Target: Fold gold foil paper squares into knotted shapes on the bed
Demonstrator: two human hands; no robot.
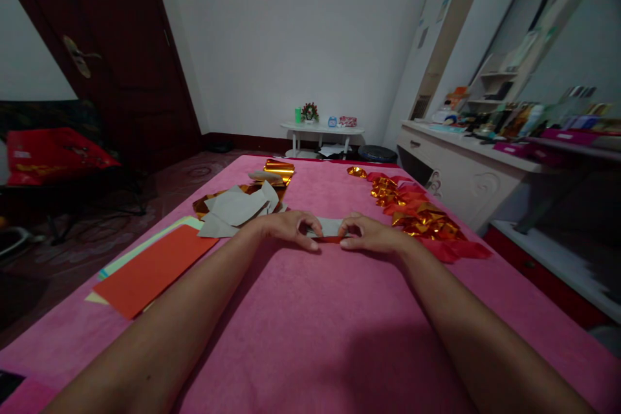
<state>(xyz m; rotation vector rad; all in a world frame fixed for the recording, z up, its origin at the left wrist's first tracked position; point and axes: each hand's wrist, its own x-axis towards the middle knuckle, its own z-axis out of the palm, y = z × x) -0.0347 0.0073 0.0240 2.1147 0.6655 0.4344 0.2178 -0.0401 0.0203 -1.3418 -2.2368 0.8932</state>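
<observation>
A small folded paper piece, grey on top with a red edge below, lies on the pink cloth in the middle. My left hand pinches its left end with fingers closed. My right hand pinches its right end the same way. Both hands rest on the cloth, thumbs almost meeting over the paper.
A heap of grey paper pieces and gold foil lies to the left. Orange and pale sheets sit at the left edge. A row of folded red-and-gold foil shapes runs along the right. A dresser stands beyond.
</observation>
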